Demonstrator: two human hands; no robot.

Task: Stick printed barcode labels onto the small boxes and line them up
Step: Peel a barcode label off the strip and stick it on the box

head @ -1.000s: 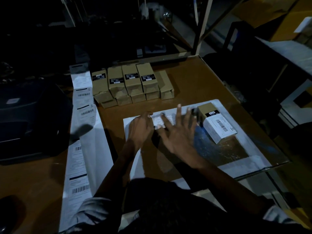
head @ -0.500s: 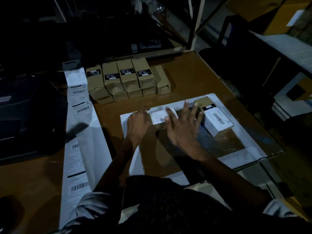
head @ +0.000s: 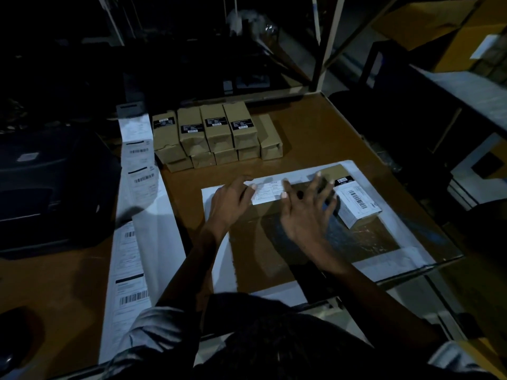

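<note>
Together, both hands are pressing a white barcode label (head: 267, 192) flat at mid-desk: left hand (head: 230, 204) lying on its left end, right hand (head: 307, 212) splayed with straight fingers. Just right, a labelled box (head: 356, 205) is lying.

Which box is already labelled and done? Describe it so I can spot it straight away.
Start at the white-bordered mat on the brown table in front of the person. The finished box lies at the mat's far right corner, just beyond the right hand. Unlike the stacked brown boxes behind, it carries a white barcode label.
</note>
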